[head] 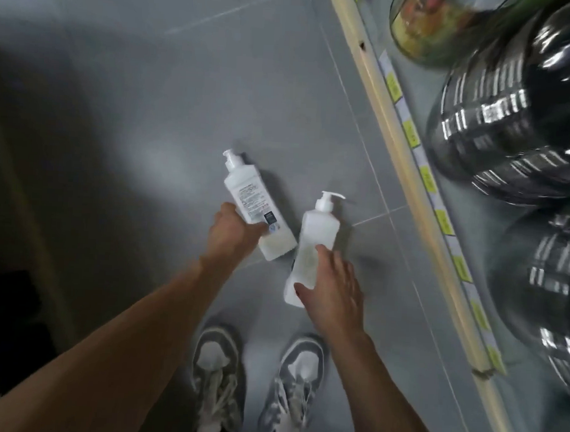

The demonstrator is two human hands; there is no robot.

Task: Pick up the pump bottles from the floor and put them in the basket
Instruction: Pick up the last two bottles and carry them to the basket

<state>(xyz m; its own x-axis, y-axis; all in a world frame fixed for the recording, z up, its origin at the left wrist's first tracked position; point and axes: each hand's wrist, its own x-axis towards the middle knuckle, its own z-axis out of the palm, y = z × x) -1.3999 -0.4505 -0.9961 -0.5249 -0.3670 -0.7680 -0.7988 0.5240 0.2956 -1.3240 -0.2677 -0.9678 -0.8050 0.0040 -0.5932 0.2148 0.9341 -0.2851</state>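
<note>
My left hand grips the labelled bottle (fingers hidden beneath), while my right hand lies spread on the plain bottle.

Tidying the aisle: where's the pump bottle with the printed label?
Head view, centre: the labelled bottle is gripped by the left hand, just left of the plain bottle.

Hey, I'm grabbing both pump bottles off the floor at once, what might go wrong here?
The right hand lies open on the plain white plastic pump bottle, not wrapped round it, so it may slip. The left hand grips the labelled white plastic pump bottle near its base, so the pump end may tip down.
</note>
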